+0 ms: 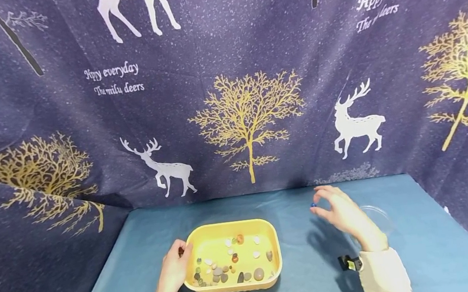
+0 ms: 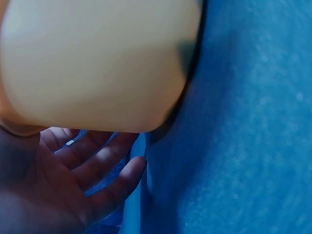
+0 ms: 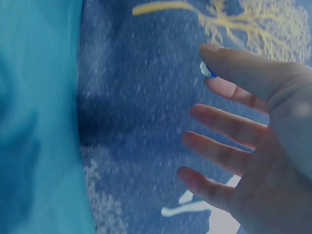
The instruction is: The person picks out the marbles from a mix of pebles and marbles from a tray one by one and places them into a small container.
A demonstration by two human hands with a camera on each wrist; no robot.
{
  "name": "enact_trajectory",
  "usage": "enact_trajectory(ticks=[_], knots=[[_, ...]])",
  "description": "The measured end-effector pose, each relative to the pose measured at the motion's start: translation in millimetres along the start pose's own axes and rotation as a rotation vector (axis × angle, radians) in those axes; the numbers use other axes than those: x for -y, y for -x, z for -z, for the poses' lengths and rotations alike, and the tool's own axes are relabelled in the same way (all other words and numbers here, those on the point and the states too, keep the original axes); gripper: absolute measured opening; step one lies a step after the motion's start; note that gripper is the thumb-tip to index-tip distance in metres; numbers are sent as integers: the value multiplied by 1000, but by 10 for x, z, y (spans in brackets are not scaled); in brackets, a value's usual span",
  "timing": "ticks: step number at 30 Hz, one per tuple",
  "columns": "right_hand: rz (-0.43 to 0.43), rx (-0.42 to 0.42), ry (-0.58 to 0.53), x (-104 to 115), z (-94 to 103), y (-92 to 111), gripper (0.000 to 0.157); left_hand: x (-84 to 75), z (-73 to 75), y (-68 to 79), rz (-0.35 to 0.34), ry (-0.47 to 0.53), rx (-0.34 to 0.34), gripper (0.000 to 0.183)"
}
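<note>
My right hand [image 1: 348,215] is raised above the right part of the table, pinching a small shiny blue glass bead [image 1: 313,205] between thumb and forefinger. In the right wrist view the bead [image 3: 207,70] shows at the fingertips, and the other fingers spread apart. A yellow rectangular plastic basin [image 1: 274,237] stands left of it. Several pebbles [image 1: 258,273] and coloured glass pieces lie scattered on its floor. At the basin's left wall, my left hand [image 1: 173,271] grips the rim; some fingers lie outside the wall in the left wrist view.
A clear round dish [image 1: 384,215] sits on the right, partly hidden behind my right forearm. Blue cloth [image 1: 306,282] covers the table. A dark curtain [image 1: 222,46] with deer and trees hangs along the back and sides.
</note>
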State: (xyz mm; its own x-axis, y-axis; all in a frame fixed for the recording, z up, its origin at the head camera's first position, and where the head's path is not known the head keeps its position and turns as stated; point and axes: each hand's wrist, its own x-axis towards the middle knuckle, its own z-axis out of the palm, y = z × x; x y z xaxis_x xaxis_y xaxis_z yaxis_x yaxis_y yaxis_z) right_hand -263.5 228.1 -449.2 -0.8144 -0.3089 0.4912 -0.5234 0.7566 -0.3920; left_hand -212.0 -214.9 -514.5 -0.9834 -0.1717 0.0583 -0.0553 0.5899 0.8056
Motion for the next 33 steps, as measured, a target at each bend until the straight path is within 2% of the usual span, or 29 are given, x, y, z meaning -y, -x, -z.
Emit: enact_trajectory(ticks=[11, 15, 20, 26, 30, 33], knots=[[-43, -129, 37, -333, 228, 154, 22, 4, -12, -13, -1, -14, -15, 19], [-92, -142, 51, -419, 326, 225, 22, 10, -21, -14, 2, -16, -17, 19], [-192, -124, 83, -543, 439, 328, 22, 13, -20, -16, 5, -20, -18, 19], [-263, -97, 87, -687, 531, 435, 20, 2, -7, -22, 9, -18, -8, 20], [-328, -18, 38, -750, 583, 511, 20, 5, -6, -34, 23, -31, -4, 21], [-380, 83, 0, -780, 628, 544, 24, 2, 0, -45, 21, -43, -7, 20]])
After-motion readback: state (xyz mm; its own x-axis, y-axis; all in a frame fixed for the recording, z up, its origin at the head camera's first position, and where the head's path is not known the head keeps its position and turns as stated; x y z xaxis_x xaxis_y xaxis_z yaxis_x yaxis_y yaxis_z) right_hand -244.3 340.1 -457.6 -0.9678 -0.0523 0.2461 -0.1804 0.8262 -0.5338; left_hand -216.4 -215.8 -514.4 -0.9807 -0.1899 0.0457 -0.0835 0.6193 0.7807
